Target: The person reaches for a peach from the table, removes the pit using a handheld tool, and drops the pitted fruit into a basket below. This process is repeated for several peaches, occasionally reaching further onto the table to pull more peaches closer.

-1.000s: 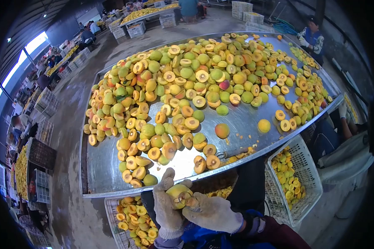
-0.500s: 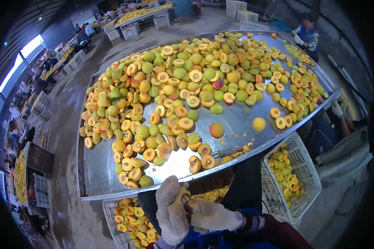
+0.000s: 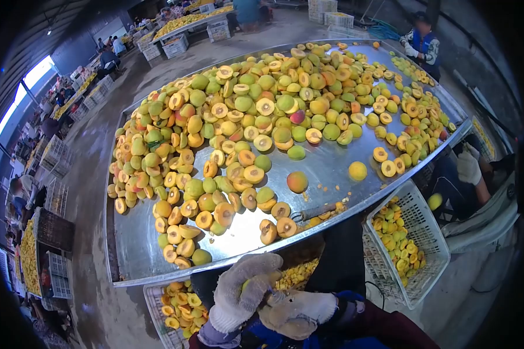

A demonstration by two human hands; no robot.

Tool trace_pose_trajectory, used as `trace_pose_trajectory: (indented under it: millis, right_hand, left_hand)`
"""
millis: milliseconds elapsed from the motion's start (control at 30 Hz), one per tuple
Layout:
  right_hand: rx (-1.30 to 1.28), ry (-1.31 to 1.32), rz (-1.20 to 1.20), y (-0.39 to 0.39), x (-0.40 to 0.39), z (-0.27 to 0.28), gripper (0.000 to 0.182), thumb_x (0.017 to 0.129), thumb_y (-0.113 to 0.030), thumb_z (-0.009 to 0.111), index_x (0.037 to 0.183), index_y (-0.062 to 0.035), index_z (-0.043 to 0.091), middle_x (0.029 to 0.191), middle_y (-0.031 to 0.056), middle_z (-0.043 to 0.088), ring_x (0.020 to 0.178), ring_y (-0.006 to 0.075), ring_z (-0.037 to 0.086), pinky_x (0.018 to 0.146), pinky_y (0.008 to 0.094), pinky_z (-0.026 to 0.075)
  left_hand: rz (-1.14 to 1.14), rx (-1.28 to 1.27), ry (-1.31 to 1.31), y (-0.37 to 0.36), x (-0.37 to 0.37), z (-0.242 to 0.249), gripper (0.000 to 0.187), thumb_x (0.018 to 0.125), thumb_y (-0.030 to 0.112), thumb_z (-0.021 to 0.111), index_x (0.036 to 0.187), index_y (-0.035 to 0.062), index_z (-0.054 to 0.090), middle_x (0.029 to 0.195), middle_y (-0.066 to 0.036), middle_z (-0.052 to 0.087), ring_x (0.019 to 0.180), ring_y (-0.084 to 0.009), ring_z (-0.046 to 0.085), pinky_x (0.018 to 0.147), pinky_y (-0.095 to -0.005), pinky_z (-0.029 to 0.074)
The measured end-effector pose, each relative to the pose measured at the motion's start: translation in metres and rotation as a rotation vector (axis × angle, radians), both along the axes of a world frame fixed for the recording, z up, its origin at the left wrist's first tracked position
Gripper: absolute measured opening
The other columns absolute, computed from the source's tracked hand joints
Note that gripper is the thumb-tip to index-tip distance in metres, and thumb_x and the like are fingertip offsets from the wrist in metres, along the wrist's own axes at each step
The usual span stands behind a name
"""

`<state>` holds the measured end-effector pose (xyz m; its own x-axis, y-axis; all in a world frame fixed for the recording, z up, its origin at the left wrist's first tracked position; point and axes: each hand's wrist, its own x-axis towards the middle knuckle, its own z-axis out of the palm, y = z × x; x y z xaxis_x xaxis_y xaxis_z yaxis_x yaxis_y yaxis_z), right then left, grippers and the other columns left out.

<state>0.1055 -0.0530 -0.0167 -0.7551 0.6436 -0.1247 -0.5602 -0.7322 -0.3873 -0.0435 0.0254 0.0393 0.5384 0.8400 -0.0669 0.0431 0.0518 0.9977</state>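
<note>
Both my hands wear greyish-white work gloves and meet low in the view, just off the table's near edge. My left hand (image 3: 245, 289) is curled around a peach (image 3: 247, 284), of which only a yellow-green sliver shows between the fingers. Close against it, my right hand (image 3: 300, 311) has its fingers closed; whatever it grips is hidden. Beyond them, a metal table (image 3: 256, 230) carries a large heap of peaches (image 3: 262, 107), many halved with pits showing. A pitting tool (image 3: 317, 212) with a looped metal end lies by the near edge.
Below my hands stand a crate of peach halves (image 3: 183, 308) on the left and a white crate (image 3: 425, 244) on the right. A co-worker's gloved hand (image 3: 468, 167) is at the right. Another person (image 3: 422, 46) stands at the far right corner.
My hands have shifted; the left fingers now fold over the peach, and the right hand has turned lower beside it. The co-worker's hand at right has moved, and a yellow-green piece appears above the white crate's side.
</note>
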Motion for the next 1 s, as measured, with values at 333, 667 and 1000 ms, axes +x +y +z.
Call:
trace_pose_trajectory:
  millis: [333, 667, 1000]
  right_hand:
    - [-0.103, 0.032, 0.099, -0.003, 0.007, -0.016, 0.033, 0.091, -0.029, 0.062, 0.111, -0.0037, 0.056, 0.101, 0.0036, 0.059, 0.086, 0.0136, 0.059, 0.077, 0.0254, 0.049]
    - [-0.324, 0.333, 0.083, 0.003, 0.005, 0.009, 0.02, 0.094, -0.02, 0.06, 0.108, -0.0062, 0.059, 0.093, 0.0004, 0.062, 0.084, 0.0085, 0.061, 0.076, 0.0195, 0.05]
    - [-0.103, 0.1, 0.065, 0.004, 0.005, -0.003, 0.022, 0.092, -0.029, 0.061, 0.097, -0.0082, 0.06, 0.073, -0.0024, 0.057, 0.059, 0.0084, 0.056, 0.052, 0.0188, 0.044]
  left_hand:
    - [-0.146, 0.642, 0.092, 0.017, 0.002, -0.019, 0.026, 0.09, 0.02, 0.063, 0.106, -0.001, 0.065, 0.104, -0.017, 0.067, 0.09, -0.0259, 0.066, 0.079, -0.0354, 0.053]
    - [-0.154, 0.514, -0.053, 0.021, 0.0, -0.025, 0.044, 0.097, 0.037, 0.055, 0.111, -0.0044, 0.06, 0.099, -0.021, 0.064, 0.084, -0.0298, 0.065, 0.073, -0.0393, 0.054]
    - [-0.063, 0.092, -0.137, 0.019, 0.005, -0.019, 0.026, 0.088, 0.018, 0.062, 0.106, -0.0008, 0.064, 0.102, -0.018, 0.066, 0.089, -0.0304, 0.067, 0.077, -0.0394, 0.053]
